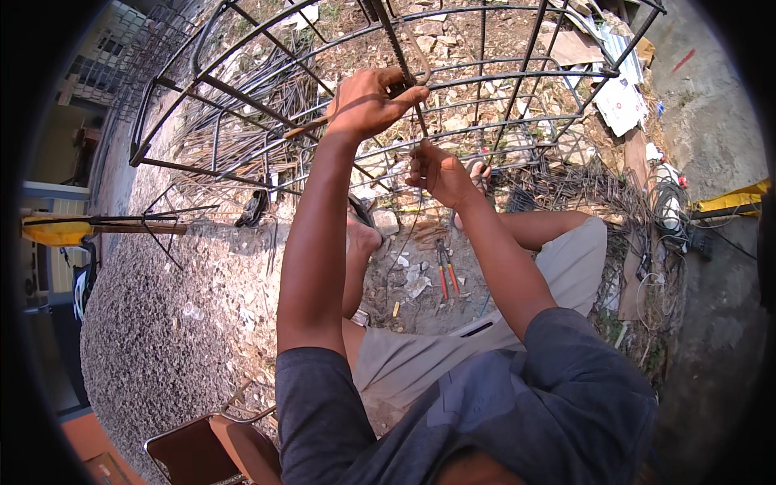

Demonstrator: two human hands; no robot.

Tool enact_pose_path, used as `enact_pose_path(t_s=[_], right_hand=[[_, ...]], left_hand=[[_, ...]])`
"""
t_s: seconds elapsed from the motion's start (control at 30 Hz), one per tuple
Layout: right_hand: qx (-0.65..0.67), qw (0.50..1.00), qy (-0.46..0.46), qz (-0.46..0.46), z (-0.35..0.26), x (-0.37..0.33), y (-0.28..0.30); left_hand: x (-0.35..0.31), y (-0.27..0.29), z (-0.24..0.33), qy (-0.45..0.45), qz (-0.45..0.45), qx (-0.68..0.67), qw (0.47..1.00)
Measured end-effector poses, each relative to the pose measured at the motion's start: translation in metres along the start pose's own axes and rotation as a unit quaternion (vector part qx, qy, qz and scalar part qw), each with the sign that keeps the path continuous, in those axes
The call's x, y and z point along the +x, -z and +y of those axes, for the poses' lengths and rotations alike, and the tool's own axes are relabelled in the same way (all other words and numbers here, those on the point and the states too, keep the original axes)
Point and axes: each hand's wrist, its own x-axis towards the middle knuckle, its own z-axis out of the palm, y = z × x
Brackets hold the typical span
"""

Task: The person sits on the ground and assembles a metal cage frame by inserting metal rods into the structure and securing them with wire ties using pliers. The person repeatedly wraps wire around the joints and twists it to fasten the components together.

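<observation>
A cage of dark ribbed steel bars [517,75] stands before me. My left hand [365,103] is closed around a rebar [391,36] where bars cross at the top, its thumb pointing right. A brown rod [305,128] shows beside that wrist; I cannot tell whether the hand holds it too. Lower and to the right, inside the cage's near side, my right hand [444,176] has its fingers curled together, pinching what looks like a thin dark wire [415,212] that hangs down. The fingertips are partly hidden. Red-handled pincers [447,271] lie on the ground between my legs.
Loose bars and cut rods [242,121] are piled behind the cage at left. Gravel [162,323] spreads at left, near a brown chair [206,444]. Cables [671,206] and a yellow-covered bar [731,202] are at right. My feet rest by the cage.
</observation>
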Motion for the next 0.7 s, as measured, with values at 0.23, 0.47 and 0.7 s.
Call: enact_pose_path(t_s=[0.23,0.47,0.7], right_hand=[[-0.640,0.618,-0.349,0.293,0.191,-0.114,0.228],[-0.673,0.553,-0.377,0.316,0.255,-0.144,0.214],[-0.705,0.541,-0.385,0.249,0.265,-0.127,0.238]], left_hand=[[0.010,0.014,0.012,0.022,-0.046,-0.027,0.998],[0.012,0.015,-0.001,0.059,-0.090,-0.201,0.974],[0.012,0.022,0.002,0.042,-0.083,-0.260,0.961]])
